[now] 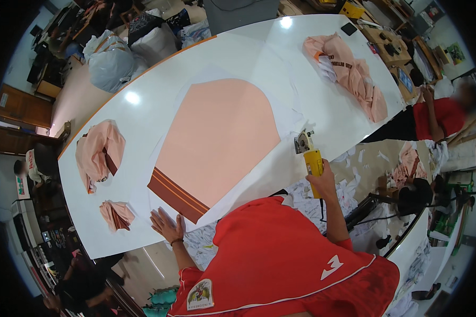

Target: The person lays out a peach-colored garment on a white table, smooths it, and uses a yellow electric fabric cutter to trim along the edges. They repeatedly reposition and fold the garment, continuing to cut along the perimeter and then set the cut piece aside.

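Observation:
My right hand (325,179) is closed round the yellow body of an electric rotary fabric cutter (313,162). Its round blade end is over the table's near edge, right of the cloth. A peach sleeve-shaped fabric piece (225,132) lies flat on white paper (238,195), with a brown, orange-striped band (180,195) along its lower left end. Beside that band, my left hand (166,226) rests with its fingers spread on the paper at the table edge. Nothing is in it.
Crumpled peach garments lie on the white table (143,127): one (100,150) and a smaller one (117,215) at left, another (349,74) at far right. A phone (348,28) is near the far edge. A person in red (439,117) stands right. Paper scraps (349,190) cover the floor.

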`<state>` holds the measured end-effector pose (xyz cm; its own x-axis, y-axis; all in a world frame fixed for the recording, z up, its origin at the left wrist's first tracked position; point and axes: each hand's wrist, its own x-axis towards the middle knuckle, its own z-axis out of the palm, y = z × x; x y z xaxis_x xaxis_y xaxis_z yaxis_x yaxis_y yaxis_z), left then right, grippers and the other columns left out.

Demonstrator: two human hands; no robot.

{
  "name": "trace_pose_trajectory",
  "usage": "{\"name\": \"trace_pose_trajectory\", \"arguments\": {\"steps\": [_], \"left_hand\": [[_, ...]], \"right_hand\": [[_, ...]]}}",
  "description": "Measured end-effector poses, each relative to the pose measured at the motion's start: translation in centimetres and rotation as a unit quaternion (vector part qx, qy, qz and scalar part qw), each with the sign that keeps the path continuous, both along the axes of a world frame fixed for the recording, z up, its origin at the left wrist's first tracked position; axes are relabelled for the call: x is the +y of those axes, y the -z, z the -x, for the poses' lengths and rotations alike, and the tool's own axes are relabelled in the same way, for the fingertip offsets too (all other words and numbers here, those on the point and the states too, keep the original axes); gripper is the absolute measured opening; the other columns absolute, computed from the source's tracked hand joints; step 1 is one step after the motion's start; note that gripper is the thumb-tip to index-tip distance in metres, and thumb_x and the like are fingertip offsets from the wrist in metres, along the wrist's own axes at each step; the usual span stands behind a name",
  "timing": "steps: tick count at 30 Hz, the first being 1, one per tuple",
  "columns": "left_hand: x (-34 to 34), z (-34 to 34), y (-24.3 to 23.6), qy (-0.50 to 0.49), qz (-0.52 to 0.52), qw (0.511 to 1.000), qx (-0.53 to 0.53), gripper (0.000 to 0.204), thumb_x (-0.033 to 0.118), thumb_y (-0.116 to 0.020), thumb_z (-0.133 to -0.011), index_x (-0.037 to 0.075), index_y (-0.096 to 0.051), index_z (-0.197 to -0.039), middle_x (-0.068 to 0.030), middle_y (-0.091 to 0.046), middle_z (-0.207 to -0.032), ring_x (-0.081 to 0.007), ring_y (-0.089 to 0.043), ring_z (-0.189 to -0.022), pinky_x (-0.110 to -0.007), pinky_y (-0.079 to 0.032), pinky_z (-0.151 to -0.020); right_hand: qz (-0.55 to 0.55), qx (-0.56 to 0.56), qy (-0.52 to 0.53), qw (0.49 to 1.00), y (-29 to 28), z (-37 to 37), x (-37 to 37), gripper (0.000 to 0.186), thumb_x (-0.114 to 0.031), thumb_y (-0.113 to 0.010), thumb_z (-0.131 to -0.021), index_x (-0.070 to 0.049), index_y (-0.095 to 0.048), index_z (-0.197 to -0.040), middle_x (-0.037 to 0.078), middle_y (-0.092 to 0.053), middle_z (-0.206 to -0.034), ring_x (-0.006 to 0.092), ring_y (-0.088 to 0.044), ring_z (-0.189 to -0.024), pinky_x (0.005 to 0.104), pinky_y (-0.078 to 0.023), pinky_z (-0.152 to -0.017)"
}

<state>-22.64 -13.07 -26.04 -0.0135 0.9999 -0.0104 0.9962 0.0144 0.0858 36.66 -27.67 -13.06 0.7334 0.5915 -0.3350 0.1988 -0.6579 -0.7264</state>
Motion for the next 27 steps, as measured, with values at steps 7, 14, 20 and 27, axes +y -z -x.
{"name": "trace_pose_trajectory", "arguments": {"steps": [7, 14, 20, 27], "left_hand": [[0.2, 0.6, 2.3, -0.021, -0.146, 0.985, -0.084, 0.083, 0.061, -0.067, -0.096, 0.017, -0.046, -0.163, -0.0148, -0.034, -0.172, -0.0376, -0.028, -0.159, -0.064, -0.016, -0.127], [0.2, 0.6, 2.1, -0.04, -0.147, 0.983, -0.102, 0.079, 0.057, -0.07, -0.094, 0.016, -0.052, -0.159, -0.0154, -0.04, -0.169, -0.0384, -0.032, -0.157, -0.065, -0.018, -0.126], [0.3, 0.8, 2.3, -0.044, -0.147, 0.984, -0.092, 0.08, 0.057, -0.072, -0.092, 0.015, -0.053, -0.158, -0.0163, -0.041, -0.168, -0.0387, -0.033, -0.157, -0.065, -0.02, -0.125], [0.4, 0.2, 1.9, -0.052, -0.143, 0.984, -0.088, 0.08, 0.057, -0.075, -0.089, 0.014, -0.056, -0.155, -0.0178, -0.043, -0.166, -0.0405, -0.035, -0.155, -0.066, -0.021, -0.124]], "right_hand": [[0.078, -0.099, -0.082, 0.989, 1.2, 3.2, 0.6, 0.079, -0.024, -0.08, -0.078, -0.004, -0.046, -0.146, 0.029, -0.073, -0.11, 0.0479, -0.072, -0.103, 0.0543, -0.057, -0.088], [0.152, -0.13, -0.116, 0.973, 1.5, 2.7, 2.7, 0.081, -0.028, -0.077, -0.079, -0.005, -0.042, -0.148, 0.03, -0.073, -0.104, 0.0511, -0.071, -0.099, 0.0597, -0.057, -0.084], [0.14, -0.126, -0.121, 0.975, 1.3, 2.1, 3.8, 0.078, -0.027, -0.082, -0.076, -0.005, -0.046, -0.142, 0.031, -0.073, -0.107, 0.052, -0.071, -0.099, 0.0566, -0.058, -0.085], [0.12, -0.14, -0.118, 0.976, 1.1, 2.2, 1.9, 0.076, -0.027, -0.078, -0.078, -0.008, -0.048, -0.145, 0.027, -0.073, -0.109, 0.0497, -0.071, -0.102, 0.0559, -0.057, -0.087]]}}
